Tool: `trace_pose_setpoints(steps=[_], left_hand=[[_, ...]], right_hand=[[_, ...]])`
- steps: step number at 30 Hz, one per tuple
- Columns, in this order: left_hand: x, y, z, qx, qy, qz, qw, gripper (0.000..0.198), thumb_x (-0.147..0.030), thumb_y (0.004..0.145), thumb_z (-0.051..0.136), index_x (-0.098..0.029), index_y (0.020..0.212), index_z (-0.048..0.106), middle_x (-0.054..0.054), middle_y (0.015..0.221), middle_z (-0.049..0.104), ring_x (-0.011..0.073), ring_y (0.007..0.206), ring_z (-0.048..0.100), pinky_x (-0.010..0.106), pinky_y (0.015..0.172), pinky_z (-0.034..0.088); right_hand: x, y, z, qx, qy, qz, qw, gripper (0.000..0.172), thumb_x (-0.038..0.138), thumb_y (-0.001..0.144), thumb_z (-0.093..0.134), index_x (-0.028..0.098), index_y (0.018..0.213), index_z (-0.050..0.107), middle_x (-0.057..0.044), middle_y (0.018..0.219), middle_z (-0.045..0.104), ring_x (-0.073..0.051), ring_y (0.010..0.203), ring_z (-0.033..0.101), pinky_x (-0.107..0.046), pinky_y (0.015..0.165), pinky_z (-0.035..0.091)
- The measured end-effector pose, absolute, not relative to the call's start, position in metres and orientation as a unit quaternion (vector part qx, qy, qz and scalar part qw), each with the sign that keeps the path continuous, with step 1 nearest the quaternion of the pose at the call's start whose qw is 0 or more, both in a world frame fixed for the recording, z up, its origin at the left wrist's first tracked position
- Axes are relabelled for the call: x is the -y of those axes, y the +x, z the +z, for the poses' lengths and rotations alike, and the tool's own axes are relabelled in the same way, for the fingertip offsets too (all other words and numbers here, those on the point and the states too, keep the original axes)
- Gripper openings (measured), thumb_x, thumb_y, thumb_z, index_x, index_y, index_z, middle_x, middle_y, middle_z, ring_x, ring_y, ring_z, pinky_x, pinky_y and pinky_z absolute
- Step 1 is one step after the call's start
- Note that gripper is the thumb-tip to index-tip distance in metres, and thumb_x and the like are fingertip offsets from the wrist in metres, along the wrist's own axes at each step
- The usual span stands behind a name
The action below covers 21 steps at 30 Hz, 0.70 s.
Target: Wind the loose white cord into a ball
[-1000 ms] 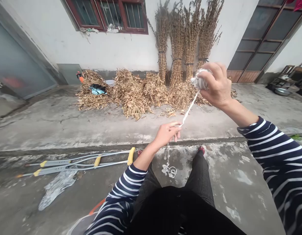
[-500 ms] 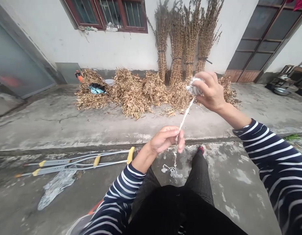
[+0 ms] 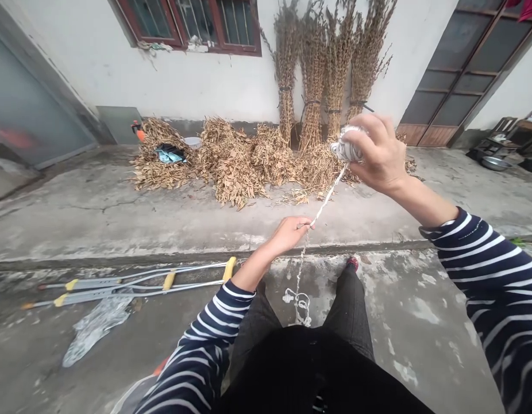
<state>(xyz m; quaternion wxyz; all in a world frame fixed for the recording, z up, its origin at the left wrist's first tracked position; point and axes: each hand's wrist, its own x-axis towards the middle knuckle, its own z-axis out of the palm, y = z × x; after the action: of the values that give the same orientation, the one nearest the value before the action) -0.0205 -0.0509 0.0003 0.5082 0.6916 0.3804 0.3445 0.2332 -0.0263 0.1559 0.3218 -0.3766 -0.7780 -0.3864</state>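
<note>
Cord ball, white, seen from the head camera at about 1 o'clock, raised in front of the chest. Wrapped by the right hand, fingers curled shut around it, wrist cocked. Probably lifted high to keep the line clear of the lap.

From the ball, a single cord running taut down towards 7 o'clock into the left hand near frame centre. Pinched there between thumb and forefinger, other fingers loosely bent. Apparently a guiding grip, keeping tension between the two hands.

Below the pinch, slack, hanging straight down towards 6 o'clock and ending in a loose tangle between the knees of dark trousers. Resting on the ground or hanging just above it, impossible to tell. Striped sleeves on both forearms. Red shoe tip just right of the hanging line.

Around: pair of crutches with yellow grips lying flat on wet concrete at 8 o'clock, near the left side. Crumpled clear plastic just beside them. Heap of dried stalks at 11 to 12 o'clock against a white wall, tied bundles leaning upright behind it. Barred window at 11 o'clock, brown door at 2 o'clock, metal basin at 3 o'clock.
</note>
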Motion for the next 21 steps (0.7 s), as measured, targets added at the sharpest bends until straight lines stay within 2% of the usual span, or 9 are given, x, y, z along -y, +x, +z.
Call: trace_pose_setpoints(steps=[3,6,8,10,14,16,18,20,21], left_hand=[[0.059,-0.021,0.004,-0.319,0.616,0.324,0.643,0.018,-0.027,0.081,0.076,-0.011,0.087,0.073,0.007,0.084,0.075,0.0123,0.062,0.065,0.025,0.062,0.052],[0.07,-0.027,0.005,-0.26,0.521,0.36,0.729,0.047,-0.036,0.076,0.085,-0.01,0.112,0.068,0.004,0.078,0.072,0.0132,0.063,0.066,0.026,0.063,0.055],[0.075,-0.032,0.006,-0.245,0.497,0.377,0.742,0.065,-0.043,0.074,0.089,-0.013,0.125,0.062,0.001,0.071,0.07,0.0115,0.057,0.062,0.023,0.057,0.051],[0.077,-0.036,0.008,-0.245,0.508,0.379,0.734,0.068,-0.05,0.071,0.092,-0.013,0.12,0.063,-0.001,0.062,0.066,0.0101,0.049,0.057,0.021,0.049,0.045],[0.076,-0.039,0.013,-0.264,0.558,0.378,0.69,0.052,-0.054,0.069,0.091,-0.012,0.084,0.067,0.0,0.054,0.062,0.0084,0.041,0.051,0.021,0.043,0.04],[0.075,-0.04,0.014,-0.259,0.555,0.406,0.678,0.049,-0.056,0.072,0.089,-0.011,0.078,0.068,0.005,0.063,0.068,0.0116,0.051,0.06,0.023,0.048,0.048],[0.073,-0.04,0.013,-0.251,0.53,0.437,0.683,0.048,-0.054,0.073,0.089,-0.01,0.082,0.072,0.011,0.082,0.075,0.0176,0.074,0.071,0.026,0.06,0.058],[0.07,-0.04,0.009,-0.242,0.505,0.445,0.699,0.046,-0.05,0.071,0.091,-0.009,0.087,0.075,0.014,0.098,0.077,0.0205,0.093,0.073,0.027,0.072,0.062],[0.069,-0.039,0.007,-0.237,0.497,0.436,0.712,0.046,-0.048,0.07,0.092,-0.009,0.086,0.074,0.014,0.098,0.076,0.0195,0.092,0.073,0.026,0.072,0.062]], right_hand=[[0.029,0.233,0.16,0.775,-0.38,-0.365,0.348,0.03,0.032,0.096,0.059,0.024,0.123,0.067,-0.005,0.142,0.064,-0.035,0.134,0.055,-0.033,0.076,0.063],[0.031,0.233,0.161,0.775,-0.387,-0.332,0.374,0.029,0.035,0.097,0.06,0.025,0.122,0.068,-0.005,0.141,0.064,-0.036,0.134,0.054,-0.032,0.074,0.062],[0.03,0.234,0.16,0.781,-0.383,-0.321,0.375,0.029,0.035,0.097,0.061,0.025,0.123,0.068,-0.005,0.142,0.062,-0.036,0.135,0.054,-0.031,0.074,0.062],[0.028,0.234,0.157,0.789,-0.378,-0.323,0.362,0.029,0.033,0.095,0.063,0.025,0.123,0.066,-0.006,0.142,0.062,-0.036,0.135,0.054,-0.031,0.073,0.062],[0.027,0.231,0.157,0.786,-0.379,-0.357,0.333,0.03,0.029,0.093,0.066,0.025,0.123,0.066,-0.007,0.141,0.064,-0.036,0.133,0.056,-0.031,0.072,0.062],[0.029,0.229,0.158,0.779,-0.381,-0.374,0.328,0.031,0.03,0.093,0.065,0.025,0.124,0.066,-0.007,0.142,0.064,-0.035,0.133,0.056,-0.03,0.071,0.062],[0.032,0.228,0.16,0.776,-0.381,-0.379,0.332,0.031,0.033,0.094,0.064,0.025,0.125,0.066,-0.007,0.141,0.065,-0.035,0.132,0.057,-0.029,0.07,0.062],[0.034,0.227,0.161,0.776,-0.381,-0.375,0.334,0.031,0.035,0.096,0.062,0.025,0.124,0.066,-0.006,0.141,0.065,-0.034,0.132,0.057,-0.029,0.071,0.062],[0.034,0.226,0.16,0.778,-0.38,-0.373,0.332,0.03,0.035,0.096,0.062,0.025,0.124,0.066,-0.005,0.142,0.065,-0.034,0.132,0.057,-0.029,0.072,0.062]])
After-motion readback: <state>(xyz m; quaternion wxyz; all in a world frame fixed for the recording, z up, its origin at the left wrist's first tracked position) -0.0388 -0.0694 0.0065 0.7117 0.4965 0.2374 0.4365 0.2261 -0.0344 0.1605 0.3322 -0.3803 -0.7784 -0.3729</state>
